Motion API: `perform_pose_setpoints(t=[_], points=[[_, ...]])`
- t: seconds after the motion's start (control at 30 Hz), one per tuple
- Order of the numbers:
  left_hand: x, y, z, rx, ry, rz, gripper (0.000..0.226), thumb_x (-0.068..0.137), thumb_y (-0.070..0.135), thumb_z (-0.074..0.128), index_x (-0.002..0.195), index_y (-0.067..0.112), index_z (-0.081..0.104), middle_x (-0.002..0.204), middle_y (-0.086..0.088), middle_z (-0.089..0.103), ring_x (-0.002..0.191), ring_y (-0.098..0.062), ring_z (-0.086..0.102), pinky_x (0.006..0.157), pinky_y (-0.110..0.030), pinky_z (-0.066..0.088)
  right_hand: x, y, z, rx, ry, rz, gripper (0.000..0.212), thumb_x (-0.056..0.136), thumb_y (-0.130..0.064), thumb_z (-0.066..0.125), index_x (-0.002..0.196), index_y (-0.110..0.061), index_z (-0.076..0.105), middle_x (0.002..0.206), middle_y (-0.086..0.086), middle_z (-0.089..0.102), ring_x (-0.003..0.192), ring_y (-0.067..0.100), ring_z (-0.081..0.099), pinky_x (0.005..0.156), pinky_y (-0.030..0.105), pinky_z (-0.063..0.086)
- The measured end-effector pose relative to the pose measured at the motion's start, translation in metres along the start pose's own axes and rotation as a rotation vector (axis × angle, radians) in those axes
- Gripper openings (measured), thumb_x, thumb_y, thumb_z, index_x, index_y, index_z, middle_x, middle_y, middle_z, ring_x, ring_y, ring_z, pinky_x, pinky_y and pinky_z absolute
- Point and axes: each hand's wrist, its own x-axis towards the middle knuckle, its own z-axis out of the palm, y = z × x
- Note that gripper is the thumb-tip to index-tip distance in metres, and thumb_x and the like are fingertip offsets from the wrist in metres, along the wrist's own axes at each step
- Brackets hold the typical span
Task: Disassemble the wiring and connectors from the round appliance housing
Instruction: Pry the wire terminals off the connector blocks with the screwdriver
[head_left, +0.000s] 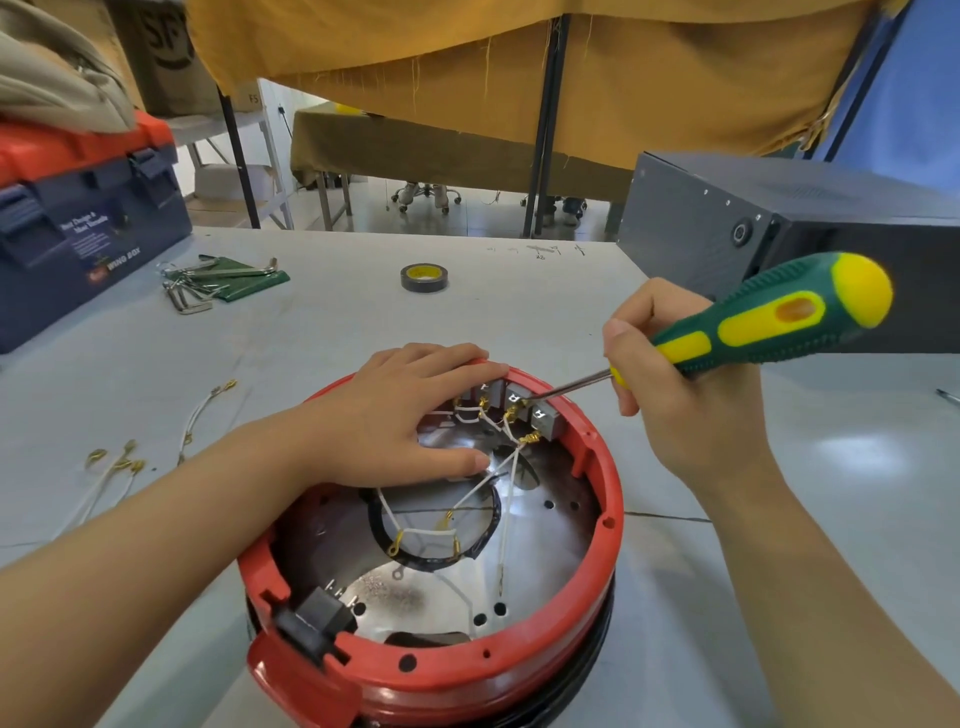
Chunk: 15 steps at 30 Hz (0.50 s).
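The round red housing (613, 499) sat on the grey table (322, 332), open side up, and everything else is told from it. Inside it was a shiny metal floor with white wires (511, 483) crossing over it. The wires ended in little gold clips. Some clips were still stuck on the grey connector blocks (519, 397) at the far wall of the housing.

The left hand (410, 415) lay across the far rim of the housing. Its fingers were nearly straight and flat, and they held nothing. The thumb reached down inside, near the wires. The hand was probably pressing there to stop the housing from sliding or turning while the tool pushed on it.

The right hand (670, 395) was just to the right of the housing. Its fingers were curled tight round the front of a green and yellow screwdriver (769, 317). The thin metal tip reached over the rim and touched one of the grey blocks. It looked as if the tip was there to push a gold clip off, or to loosen it. Gripping so close to the metal shaft likely helped to aim the tip in that small spot.

To the left of the housing, some loose wires (205, 415) with gold ends lay on the table, so part of the job seemed done. Beyond the housing were a tape roll (424, 277) and some hex keys (208, 286). Far to the left stood a blue and red toolbox (83, 223).
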Motion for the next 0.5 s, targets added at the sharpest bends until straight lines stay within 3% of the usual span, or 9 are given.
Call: perform_pose_setpoints(t=[0.27, 0.5], points=[[0.001, 0.000, 0.001, 0.026, -0.002, 0.000, 0.075, 0.083, 0.063, 0.051, 0.145, 0.046, 0.014, 0.155, 0.018, 0.013, 0.141, -0.010, 0.015, 0.113, -0.030, 0.013, 0.001, -0.001, -0.002, -0.026, -0.113, -0.042, 0.021, 0.084, -0.010, 0.051, 0.064, -0.004, 0.043, 0.053, -0.006, 0.047, 0.046, 0.004, 0.042, 0.049, 0.010, 0.030], [0.000, 0.000, 0.001, 0.029, -0.012, -0.003, 0.076, 0.082, 0.068, 0.047, 0.145, 0.047, 0.011, 0.156, 0.018, 0.010, 0.141, -0.008, 0.012, 0.112, -0.028, 0.010, 0.006, 0.008, -0.006, 0.106, -0.075, 0.055, 0.024, 0.079, -0.017, 0.053, 0.061, -0.010, 0.041, 0.047, -0.001, 0.039, 0.043, 0.010, 0.036, 0.044, 0.017, 0.032]])
